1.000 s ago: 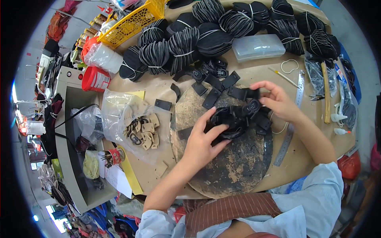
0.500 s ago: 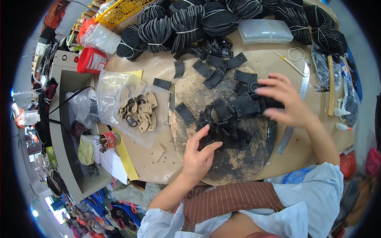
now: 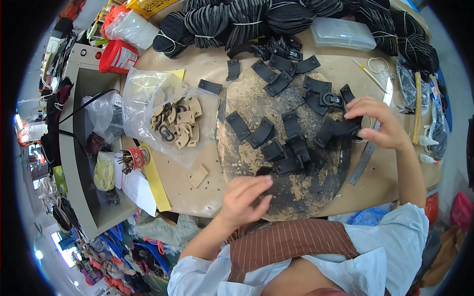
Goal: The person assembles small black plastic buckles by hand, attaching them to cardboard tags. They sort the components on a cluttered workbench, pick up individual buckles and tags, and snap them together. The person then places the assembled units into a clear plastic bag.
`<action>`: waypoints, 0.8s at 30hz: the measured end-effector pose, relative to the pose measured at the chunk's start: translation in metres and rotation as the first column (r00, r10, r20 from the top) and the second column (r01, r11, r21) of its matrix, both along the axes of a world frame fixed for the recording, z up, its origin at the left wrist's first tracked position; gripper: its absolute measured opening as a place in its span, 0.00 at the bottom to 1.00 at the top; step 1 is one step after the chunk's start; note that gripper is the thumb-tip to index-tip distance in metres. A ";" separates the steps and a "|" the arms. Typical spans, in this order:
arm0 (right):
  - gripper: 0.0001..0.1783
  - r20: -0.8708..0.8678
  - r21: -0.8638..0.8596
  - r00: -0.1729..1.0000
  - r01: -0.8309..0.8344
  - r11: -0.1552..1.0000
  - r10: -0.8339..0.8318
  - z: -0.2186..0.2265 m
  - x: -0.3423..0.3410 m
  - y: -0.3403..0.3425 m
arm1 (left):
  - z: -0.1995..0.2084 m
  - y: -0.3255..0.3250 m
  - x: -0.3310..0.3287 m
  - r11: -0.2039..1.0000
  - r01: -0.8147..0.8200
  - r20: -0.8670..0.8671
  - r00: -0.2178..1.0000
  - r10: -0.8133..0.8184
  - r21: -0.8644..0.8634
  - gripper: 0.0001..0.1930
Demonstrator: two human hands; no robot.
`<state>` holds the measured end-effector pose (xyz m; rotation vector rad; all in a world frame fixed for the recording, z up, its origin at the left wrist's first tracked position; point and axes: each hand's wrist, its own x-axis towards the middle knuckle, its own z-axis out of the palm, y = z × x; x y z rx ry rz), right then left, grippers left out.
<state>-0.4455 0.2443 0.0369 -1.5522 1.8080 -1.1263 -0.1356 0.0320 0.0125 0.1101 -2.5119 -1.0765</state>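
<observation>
Black tabs with small holes, apparently leather, lie scattered over a worn round board (image 3: 242, 98). A loose cluster of tabs (image 3: 291, 148) sits in the board's middle. At the board's near left, my left hand (image 3: 245, 197) has bent fingers, and a dark, blurred tab (image 3: 264, 171) pokes out past the fingertips. Over the right rim, my right hand (image 3: 380, 121) has thumb and fingers around black tabs (image 3: 340, 129); its palm side is partly hidden. Just beyond it is a tab with a black buckle (image 3: 332, 100).
A clear bag (image 3: 143, 113) holding beige tabs (image 3: 180, 121) lies left of the board. A steel ruler (image 3: 363, 163) is on the right. Bundled black straps (image 3: 247, 22) and a plastic case (image 3: 343, 33) line the back. A red bucket (image 3: 118, 56) stands back left.
My left hand has drawn back toward me from the black pile, whose tabs now lie more spread out. My right hand has shifted slightly right and closed around black tabs. The view has shifted a little.
</observation>
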 end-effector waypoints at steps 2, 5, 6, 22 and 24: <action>0.19 0.035 -0.039 0.999 0.012 0.999 -0.011 -0.003 -0.017 -0.013 | 0.006 -0.015 -0.013 0.997 -0.079 -0.039 0.996 0.079 0.011 0.12; 0.24 0.041 0.015 0.966 0.256 0.967 -0.256 -0.014 -0.035 -0.061 | 0.006 -0.049 -0.070 0.965 -0.258 -0.070 0.963 0.260 0.041 0.13; 0.27 0.067 0.055 0.934 0.346 0.936 -0.350 -0.017 -0.039 -0.082 | 0.008 -0.060 -0.094 0.962 -0.272 -0.059 0.960 0.272 0.014 0.13; 0.08 -0.061 -0.164 0.981 -0.191 0.968 0.183 -0.010 0.006 -0.094 | -0.001 -0.067 -0.114 0.997 -0.077 0.086 0.993 0.075 0.018 0.10; 0.08 -0.085 -0.149 0.988 -0.144 0.978 0.132 -0.002 0.010 -0.083 | -0.005 -0.061 -0.090 0.978 -0.182 0.125 0.973 0.195 -0.105 0.10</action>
